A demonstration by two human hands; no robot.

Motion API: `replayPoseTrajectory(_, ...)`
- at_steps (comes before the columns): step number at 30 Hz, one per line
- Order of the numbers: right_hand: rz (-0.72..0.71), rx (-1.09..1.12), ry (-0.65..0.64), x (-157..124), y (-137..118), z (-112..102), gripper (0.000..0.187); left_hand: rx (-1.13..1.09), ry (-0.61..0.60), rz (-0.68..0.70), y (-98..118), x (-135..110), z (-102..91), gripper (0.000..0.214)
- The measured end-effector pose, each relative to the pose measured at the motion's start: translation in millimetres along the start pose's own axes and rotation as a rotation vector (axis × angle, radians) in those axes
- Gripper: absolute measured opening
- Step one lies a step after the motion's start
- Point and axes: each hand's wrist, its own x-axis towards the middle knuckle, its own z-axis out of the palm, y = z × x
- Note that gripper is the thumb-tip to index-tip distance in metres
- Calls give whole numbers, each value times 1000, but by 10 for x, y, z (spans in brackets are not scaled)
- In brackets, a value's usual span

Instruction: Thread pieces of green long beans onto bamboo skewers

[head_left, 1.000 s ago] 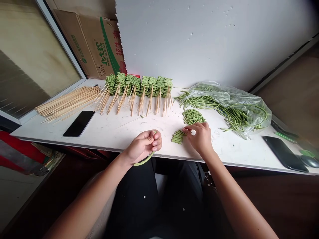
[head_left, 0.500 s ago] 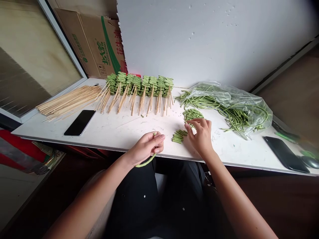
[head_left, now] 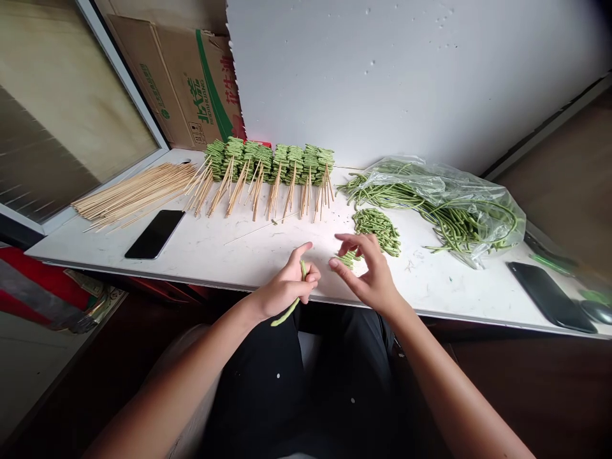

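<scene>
Over the table's front edge, my left hand (head_left: 290, 285) holds a long green bean (head_left: 287, 313), whose lower end hangs below the palm. My right hand (head_left: 366, 271) is raised to the right of it, thumb and fingers apart, with nothing visible between them. Partly hidden behind the right hand is a small row of cut bean pieces (head_left: 348, 259). Just beyond lies a heap of cut bean pieces (head_left: 377, 228). Farther back, skewered bean bundles (head_left: 268, 162) are stacked in a row, their sticks pointing toward me.
Loose bamboo skewers (head_left: 136, 190) lie at the left, near a black phone (head_left: 155, 234). Whole long beans (head_left: 449, 220) in a clear plastic bag (head_left: 502, 197) lie at the right, with another dark phone (head_left: 549, 296) beyond. A cardboard box (head_left: 176, 83) stands behind.
My right hand has moved left from the cut-bean heap toward my left hand, and its fingers have spread. My left thumb has lifted, and the held bean has shifted in the grip.
</scene>
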Motion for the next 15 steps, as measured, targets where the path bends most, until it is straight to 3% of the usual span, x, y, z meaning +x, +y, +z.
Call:
replayPoseTrajectory(5, -8, 39, -186, -43, -256, 114, 15, 64, 15, -50, -93, -34, 58, 126)
replayPoseTrajectory(10, 14, 134, -233, -64, -307, 175, 7, 117, -13, -3, -127, -66, 81, 124)
replayPoseTrajectory(13, 1, 160, -180, -51, -214, 147, 5, 180, -4, 14, -81, -42, 73, 103)
replayPoseTrajectory(15, 1, 165, -110, -31, -148, 98, 5, 229, 16, 60, -35, -13, 69, 69)
